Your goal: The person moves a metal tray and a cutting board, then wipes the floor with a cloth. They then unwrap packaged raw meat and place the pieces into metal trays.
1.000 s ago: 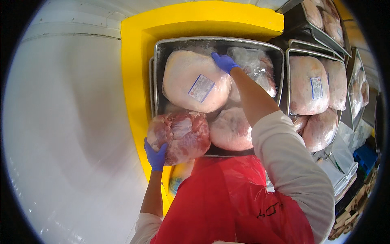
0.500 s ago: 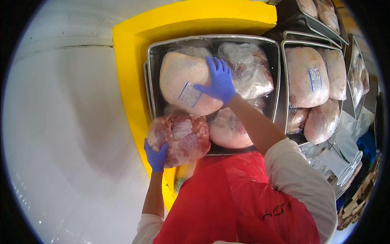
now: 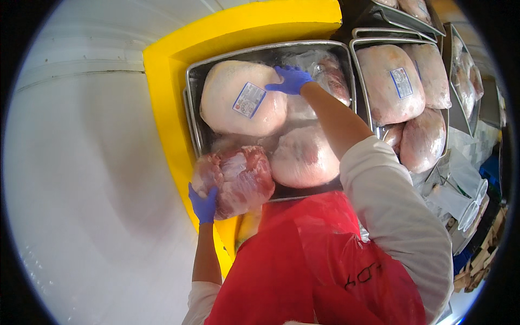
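My left hand (image 3: 203, 205), in a blue glove, grips the near-left end of a red piece of raw meat (image 3: 241, 181) wrapped in clear plastic. That meat lies over the near-left corner of a deep metal tub (image 3: 190, 122). My right hand (image 3: 292, 80), also gloved in blue, reaches across the tub with its fingers stretched out. It is at the right edge of a large pale wrapped cut of meat (image 3: 230, 89) that bears a white and blue label (image 3: 249, 100). Beside that hand is another plastic-wrapped piece (image 3: 330, 76). A rounded pinkish cut (image 3: 306, 157) lies nearer me.
A thick yellow frame (image 3: 160, 108) borders the tub at the left and far side. To the right, a second metal tub (image 3: 362, 67) holds several wrapped cuts, with more loaded tubs beyond. A white wall or panel (image 3: 97, 162) fills the left. My red apron (image 3: 281, 254) touches the near side.
My right hand has slid from the top of the pale cut to its far right edge, uncovering more of it. The pale cut sits farther left. My left hand still holds the red meat.
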`<state>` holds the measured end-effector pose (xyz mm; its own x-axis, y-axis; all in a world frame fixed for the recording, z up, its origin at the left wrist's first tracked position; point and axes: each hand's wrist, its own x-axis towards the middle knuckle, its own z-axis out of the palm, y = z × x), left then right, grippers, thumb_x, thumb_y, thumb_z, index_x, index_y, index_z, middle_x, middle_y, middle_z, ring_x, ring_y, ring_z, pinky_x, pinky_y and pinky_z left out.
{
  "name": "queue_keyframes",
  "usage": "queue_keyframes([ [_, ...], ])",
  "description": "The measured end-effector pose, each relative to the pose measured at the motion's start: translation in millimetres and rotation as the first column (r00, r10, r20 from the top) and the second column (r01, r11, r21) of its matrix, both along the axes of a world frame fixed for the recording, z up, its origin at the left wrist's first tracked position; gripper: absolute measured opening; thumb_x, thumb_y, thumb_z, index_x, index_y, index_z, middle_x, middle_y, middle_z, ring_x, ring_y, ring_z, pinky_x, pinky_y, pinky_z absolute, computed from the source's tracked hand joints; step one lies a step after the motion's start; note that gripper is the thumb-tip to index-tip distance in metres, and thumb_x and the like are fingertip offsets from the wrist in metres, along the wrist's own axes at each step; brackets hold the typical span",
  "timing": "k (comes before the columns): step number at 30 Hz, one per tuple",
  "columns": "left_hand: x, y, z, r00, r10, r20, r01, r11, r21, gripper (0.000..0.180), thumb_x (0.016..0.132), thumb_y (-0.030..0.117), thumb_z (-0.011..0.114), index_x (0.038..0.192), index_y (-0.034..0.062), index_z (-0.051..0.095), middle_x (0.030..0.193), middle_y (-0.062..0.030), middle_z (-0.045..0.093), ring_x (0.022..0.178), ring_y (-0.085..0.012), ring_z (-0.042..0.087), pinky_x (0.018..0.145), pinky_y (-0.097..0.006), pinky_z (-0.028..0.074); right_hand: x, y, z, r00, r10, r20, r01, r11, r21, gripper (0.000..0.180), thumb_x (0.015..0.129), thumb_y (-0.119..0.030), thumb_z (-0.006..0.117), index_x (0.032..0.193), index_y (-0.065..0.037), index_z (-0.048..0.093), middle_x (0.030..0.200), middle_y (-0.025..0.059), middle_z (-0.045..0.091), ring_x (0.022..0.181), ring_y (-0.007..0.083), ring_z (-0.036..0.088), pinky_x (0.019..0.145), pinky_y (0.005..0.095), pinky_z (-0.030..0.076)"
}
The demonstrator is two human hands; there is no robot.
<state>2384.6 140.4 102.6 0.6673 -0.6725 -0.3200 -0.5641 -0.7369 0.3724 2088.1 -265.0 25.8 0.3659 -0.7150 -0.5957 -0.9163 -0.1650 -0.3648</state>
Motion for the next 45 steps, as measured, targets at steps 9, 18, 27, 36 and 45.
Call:
queue_keyframes([
  [9, -4.8, -5.4, 8.3, 0.999, 0.035, -0.027, -0.035, 0.999, -0.009, 0.098, 0.07, 0.041, 0.079, 0.145, 0.0005, 0.029, 0.142, -0.0253, 0.039, 0.13, -0.0394, 0.041, 0.107, -0.043, 0.035, -121.3, 90.9, -14.9, 0.97, -0.175, -0.167, 0.082, 0.887, -0.455, 0.102, 0.07, -0.07, 0.065, 0.148, -0.016, 0.029, 0.151, 0.0192, 0.029, 0.14, 0.0375, 0.026, 0.109, 0.061, 0.022],
  [18, -8.1, -8.9, 10.8, 0.999, 0.042, -0.005, -0.042, 0.999, -0.018, 0.096, 0.07, 0.04, 0.079, 0.144, 0.0018, 0.032, 0.142, -0.0234, 0.041, 0.128, -0.0384, 0.043, 0.106, -0.042, 0.036, -151.0, 37.8, -49.4, 0.836, -0.539, -0.105, 0.519, 0.838, -0.169, 0.11, 0.063, -0.076, 0.067, 0.129, 0.01, 0.044, 0.125, 0.0321, 0.054, 0.117, 0.0388, 0.055, 0.096, 0.0416, 0.047],
  [27, -0.3, -4.3, 0.6, 1.0, 0.007, 0.013, -0.006, 0.997, -0.071, 0.094, 0.07, 0.041, 0.079, 0.143, 0.0029, 0.034, 0.141, -0.0218, 0.042, 0.127, -0.0382, 0.044, 0.105, -0.042, 0.037, -173.4, -1.1, -125.5, 0.852, -0.523, 0.033, 0.524, 0.851, -0.05, 0.092, 0.066, -0.063, 0.075, 0.127, 0.002, 0.055, 0.121, 0.0221, 0.062, 0.111, 0.0332, 0.061, 0.095, 0.0361, 0.048],
  [36, -5.5, -2.0, 2.5, 0.998, 0.046, 0.033, -0.044, 0.998, -0.053, 0.094, 0.069, 0.042, 0.08, 0.142, 0.004, 0.035, 0.14, -0.021, 0.043, 0.125, -0.037, 0.046, 0.103, -0.042, 0.04, -153.7, 30.0, -30.6, 0.831, -0.552, -0.07, 0.551, 0.833, -0.036, 0.088, 0.067, -0.071, 0.066, 0.117, 0.002, 0.062, 0.116, 0.0245, 0.063, 0.112, 0.037, 0.06, 0.095, 0.0404, 0.047],
  [45, -7.4, -6.7, 7.7, 0.998, 0.042, 0.04, -0.042, 0.999, 0.001, 0.091, 0.071, 0.04, 0.079, 0.141, 0.0022, 0.035, 0.139, -0.0216, 0.045, 0.125, -0.0368, 0.047, 0.103, -0.041, 0.039, -179.6, 77.7, -55.7, 0.751, -0.629, -0.203, 0.637, 0.77, -0.027, 0.088, 0.083, -0.075, 0.036, 0.105, 0.003, 0.068, 0.107, 0.0313, 0.063, 0.109, 0.0424, 0.059, 0.093, 0.0452, 0.046],
])
